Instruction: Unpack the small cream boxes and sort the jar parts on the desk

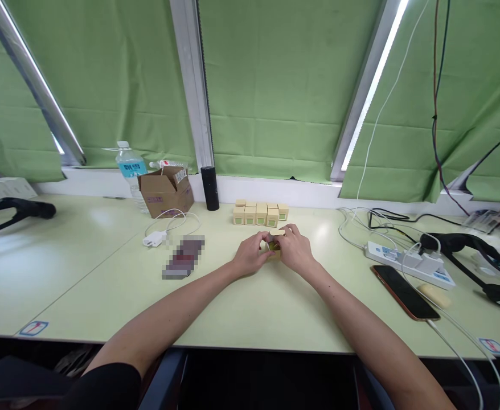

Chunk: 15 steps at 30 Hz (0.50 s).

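Note:
My left hand [250, 254] and my right hand [296, 250] meet over the middle of the table, their fingers closed around a small yellowish cardboard box [274, 247]. A greyish patch shows at the box's top; whether that is a flap or an opening, I cannot tell. Fingers hide most of its sides. Just beyond my hands stand several small tan boxes [256, 214] in a tight cluster, with greenish labels on their fronts.
Left of my arms lie a pixelated dark object [184, 258] and a white charger [155, 238]. Behind them are an open carton [168, 193], a water bottle [131, 168] and a black cylinder [209, 188]. At right are a power strip [440, 278], a phone [404, 291] and loose cables.

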Each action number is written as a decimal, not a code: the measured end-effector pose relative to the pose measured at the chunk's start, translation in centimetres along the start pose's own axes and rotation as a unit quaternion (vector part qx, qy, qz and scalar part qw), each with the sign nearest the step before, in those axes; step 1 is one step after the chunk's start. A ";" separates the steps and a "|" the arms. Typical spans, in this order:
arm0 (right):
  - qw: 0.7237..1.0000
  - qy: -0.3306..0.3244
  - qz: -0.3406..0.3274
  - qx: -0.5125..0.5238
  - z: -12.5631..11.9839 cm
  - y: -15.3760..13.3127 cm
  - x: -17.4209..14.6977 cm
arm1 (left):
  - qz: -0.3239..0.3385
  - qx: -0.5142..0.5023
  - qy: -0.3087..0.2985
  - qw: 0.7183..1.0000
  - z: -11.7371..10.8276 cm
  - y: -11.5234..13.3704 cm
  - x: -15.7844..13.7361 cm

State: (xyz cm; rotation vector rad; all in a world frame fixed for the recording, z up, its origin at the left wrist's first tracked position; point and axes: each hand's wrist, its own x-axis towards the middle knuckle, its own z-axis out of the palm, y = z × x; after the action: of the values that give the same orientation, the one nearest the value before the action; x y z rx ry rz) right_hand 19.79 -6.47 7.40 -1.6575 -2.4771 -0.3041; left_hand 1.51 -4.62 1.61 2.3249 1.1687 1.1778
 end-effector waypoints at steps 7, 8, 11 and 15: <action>0.999 0.015 0.030 0.018 -0.5 -0.6 -0.3 | 0.003 0.012 -0.009 1.000 0.0 0.4 -0.1; 0.999 0.020 0.034 0.028 -0.4 -0.6 -0.3 | 0.005 0.011 -0.009 1.000 0.0 0.4 -0.1; 0.995 0.039 0.035 0.085 0.0 -0.3 -0.2 | 0.008 0.006 -0.010 1.000 -0.1 0.3 -0.2; 0.974 0.088 0.064 0.199 1.0 0.3 0.0 | -0.013 0.006 -0.006 1.000 -0.1 0.1 -0.2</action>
State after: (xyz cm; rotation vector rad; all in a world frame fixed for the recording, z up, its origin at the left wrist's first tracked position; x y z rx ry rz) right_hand 20.06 -6.14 6.50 -1.5363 -2.1171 0.0603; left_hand 1.43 -4.84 1.66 2.3149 1.2022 1.1492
